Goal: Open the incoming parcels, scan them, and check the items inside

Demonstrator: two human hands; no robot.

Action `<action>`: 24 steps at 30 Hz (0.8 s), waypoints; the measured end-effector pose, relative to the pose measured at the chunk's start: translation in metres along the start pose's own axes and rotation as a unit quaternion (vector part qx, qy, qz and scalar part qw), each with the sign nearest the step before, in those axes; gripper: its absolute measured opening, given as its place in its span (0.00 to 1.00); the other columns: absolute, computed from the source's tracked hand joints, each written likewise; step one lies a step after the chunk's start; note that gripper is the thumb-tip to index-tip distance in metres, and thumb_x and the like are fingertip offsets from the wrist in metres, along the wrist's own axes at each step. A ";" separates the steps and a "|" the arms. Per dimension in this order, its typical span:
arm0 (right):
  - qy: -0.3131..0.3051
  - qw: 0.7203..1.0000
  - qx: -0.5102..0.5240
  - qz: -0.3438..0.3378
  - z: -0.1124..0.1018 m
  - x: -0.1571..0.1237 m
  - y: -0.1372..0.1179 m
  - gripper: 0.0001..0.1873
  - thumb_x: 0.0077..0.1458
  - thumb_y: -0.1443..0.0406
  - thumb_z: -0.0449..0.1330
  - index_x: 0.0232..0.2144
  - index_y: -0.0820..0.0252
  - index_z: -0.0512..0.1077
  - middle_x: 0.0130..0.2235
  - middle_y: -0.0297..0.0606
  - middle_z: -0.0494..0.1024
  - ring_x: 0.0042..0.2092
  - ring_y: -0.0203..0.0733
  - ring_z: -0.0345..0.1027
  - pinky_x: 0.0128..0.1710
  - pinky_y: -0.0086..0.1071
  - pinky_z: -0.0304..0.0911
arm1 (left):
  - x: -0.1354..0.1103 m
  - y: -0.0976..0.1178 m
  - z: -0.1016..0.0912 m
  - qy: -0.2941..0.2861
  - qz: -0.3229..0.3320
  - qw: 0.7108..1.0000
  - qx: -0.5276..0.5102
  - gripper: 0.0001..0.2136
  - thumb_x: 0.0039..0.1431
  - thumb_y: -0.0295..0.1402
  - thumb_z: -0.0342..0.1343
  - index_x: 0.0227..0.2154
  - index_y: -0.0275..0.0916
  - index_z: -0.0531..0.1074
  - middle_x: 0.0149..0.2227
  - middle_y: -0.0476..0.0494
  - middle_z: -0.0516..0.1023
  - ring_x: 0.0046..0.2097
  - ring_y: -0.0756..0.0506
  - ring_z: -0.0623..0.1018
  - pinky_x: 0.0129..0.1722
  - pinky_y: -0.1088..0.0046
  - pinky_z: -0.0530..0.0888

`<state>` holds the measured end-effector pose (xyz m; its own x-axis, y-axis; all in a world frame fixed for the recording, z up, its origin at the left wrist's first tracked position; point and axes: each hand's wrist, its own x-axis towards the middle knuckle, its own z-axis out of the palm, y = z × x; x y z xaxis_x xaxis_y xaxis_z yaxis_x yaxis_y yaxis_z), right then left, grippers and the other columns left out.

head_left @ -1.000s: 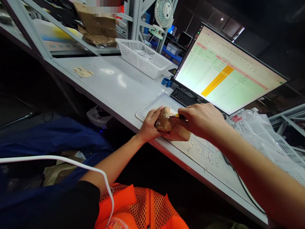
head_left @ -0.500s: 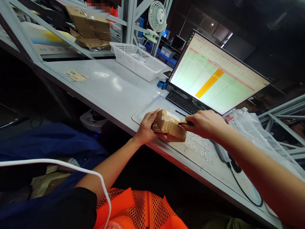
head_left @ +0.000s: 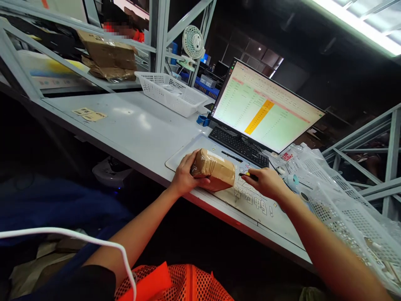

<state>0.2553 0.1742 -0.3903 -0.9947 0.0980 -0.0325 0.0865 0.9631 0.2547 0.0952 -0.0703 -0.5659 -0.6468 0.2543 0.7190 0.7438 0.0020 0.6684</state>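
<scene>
My left hand (head_left: pixel 184 175) grips the left end of a small brown cardboard box (head_left: pixel 216 171) wrapped in clear tape. The box sits tilted at the front edge of a printed desk mat (head_left: pixel 257 202). Just right of the box, my right hand (head_left: pixel 266 180) is closed around a black and yellow utility knife (head_left: pixel 249 176). The knife's tip points at the box with a small gap between them. A black pen (head_left: pixel 232 156) lies on the mat behind the box.
A monitor (head_left: pixel 266 104) and black keyboard (head_left: pixel 238 146) stand behind the mat. White baskets (head_left: pixel 171 94) are at the back left and right (head_left: pixel 332 209). Blue tape (head_left: pixel 203 120) and paper labels (head_left: pixel 90 114) lie on the desk. A white cable (head_left: pixel 62 233) crosses the near left.
My right hand has drawn the utility knife away from the top of the box to its right side. The box has turned slightly in my left hand, and the view has shifted.
</scene>
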 end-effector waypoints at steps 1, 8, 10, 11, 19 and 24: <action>0.016 0.999 0.015 0.029 0.004 0.002 0.005 0.24 0.73 0.48 0.51 0.37 0.56 0.76 0.31 0.38 0.79 0.33 0.42 0.70 0.31 0.34 0.46 | 0.001 0.001 0.000 -0.005 -0.016 1.000 -0.001 0.56 0.46 0.67 0.68 0.70 0.36 0.62 0.63 0.29 0.73 0.65 0.30 0.74 0.67 0.51 0.71; -0.005 0.979 0.089 0.184 0.083 0.016 0.021 0.20 0.76 0.58 0.47 0.55 0.61 0.74 0.53 0.51 0.80 0.52 0.51 0.76 0.43 0.35 0.61 | 0.006 0.005 -0.007 -0.044 -0.124 0.991 -0.012 0.44 0.57 0.56 0.64 0.70 0.37 0.59 0.68 0.27 0.68 0.69 0.29 0.69 0.69 0.45 0.65; 0.003 0.974 0.109 0.198 0.107 0.017 0.020 0.21 0.75 0.59 0.50 0.59 0.62 0.73 0.60 0.54 0.76 0.58 0.55 0.73 0.50 0.37 0.64 | 0.010 0.009 -0.013 -0.027 -0.111 0.993 0.009 0.43 0.59 0.56 0.62 0.70 0.36 0.58 0.69 0.26 0.65 0.71 0.29 0.66 0.70 0.43 0.64; 0.007 0.974 0.116 0.195 0.114 0.017 0.019 0.21 0.73 0.59 0.53 0.60 0.62 0.73 0.63 0.55 0.74 0.61 0.56 0.71 0.53 0.39 0.64 | 0.013 0.012 -0.017 -0.016 -0.094 0.995 0.033 0.43 0.59 0.55 0.62 0.70 0.36 0.58 0.70 0.26 0.64 0.71 0.29 0.65 0.70 0.43 0.64; 0.151 0.939 0.308 0.016 0.044 0.058 -0.003 0.20 0.72 0.59 0.56 0.57 0.61 0.78 0.55 0.51 0.80 0.54 0.48 0.75 0.58 0.39 0.66 | 0.080 0.070 -0.042 -0.273 0.032 0.926 0.258 0.21 0.56 0.49 0.68 0.48 0.44 0.78 0.50 0.39 0.80 0.54 0.32 0.77 0.56 0.51 0.75; 0.148 0.931 0.330 0.045 -0.008 0.089 -0.047 0.26 0.70 0.46 0.54 0.44 0.57 0.84 0.40 0.38 0.85 0.45 0.45 0.76 0.49 0.35 0.71 | 0.115 0.095 -0.034 -0.389 0.042 0.847 0.360 0.25 0.50 0.46 0.73 0.47 0.40 0.78 0.48 0.36 0.80 0.51 0.30 0.79 0.46 0.59 0.77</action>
<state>0.1626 0.1360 -0.3978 -0.9454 0.2061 0.2523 0.0887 0.9080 -0.4094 0.0858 -0.0739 -0.4137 -0.4881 0.8422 0.2288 0.8728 0.4703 0.1307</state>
